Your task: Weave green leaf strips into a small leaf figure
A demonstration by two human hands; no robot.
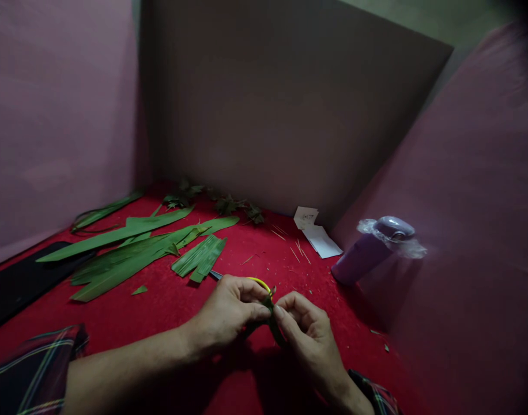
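Observation:
My left hand (229,314) and my right hand (309,334) meet over the red cloth, fingertips pinched on a small folded strip of green leaf (270,305). A dark loop of the strip hangs below the fingers, and a thin curled end sticks up above them. Just behind my left hand lie scissors (260,282) with a yellow handle; part of the blade shows left of the hand, the rest is hidden. Cut leaf pieces (201,256) rest beyond my left hand, near the scissors' tip.
Long green leaves (129,253) spread across the left side, near a black flat board (26,288). Small leafy sprigs (233,204) lie along the back. Toothpick-like sticks (301,251) and white paper (322,241) are at back right, beside a purple bottle (365,253) with clear plastic around its top.

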